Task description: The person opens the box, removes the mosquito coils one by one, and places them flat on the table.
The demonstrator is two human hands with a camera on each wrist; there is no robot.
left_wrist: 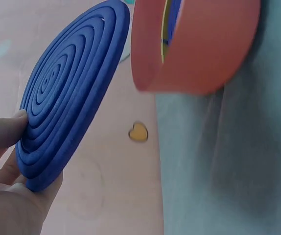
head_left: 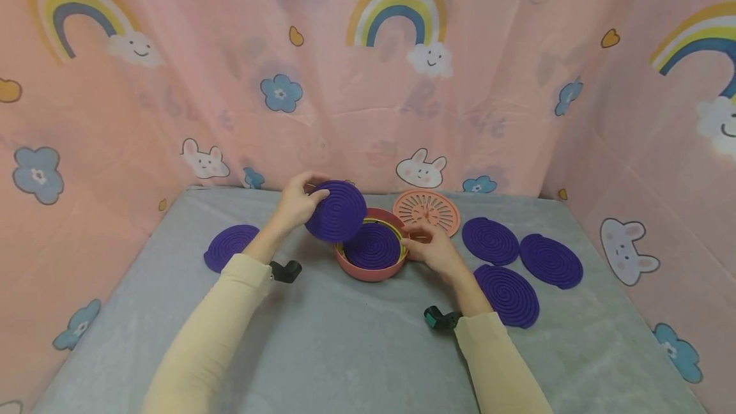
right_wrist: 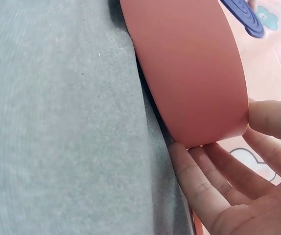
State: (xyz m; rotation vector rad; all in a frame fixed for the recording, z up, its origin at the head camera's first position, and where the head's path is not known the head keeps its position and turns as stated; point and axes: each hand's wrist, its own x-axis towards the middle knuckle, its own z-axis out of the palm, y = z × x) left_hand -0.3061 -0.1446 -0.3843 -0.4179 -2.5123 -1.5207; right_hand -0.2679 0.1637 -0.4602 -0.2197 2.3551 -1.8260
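My left hand pinches a purple mosquito coil by its edge, thumb on the face turned to me. This coil is raised and tilted above the left side of a round pink coil holder. Another purple coil lies inside the holder, with a yellow rim showing around it. At the holder's right side, my right hand grips the wall. In the right wrist view the thumb is at the rim and the fingers are against the outer wall.
A slotted pink lid lies behind the holder to the right. Several purple coils lie on the grey cloth: one at the left, the others at the right. A patterned pink curtain hangs behind the table.
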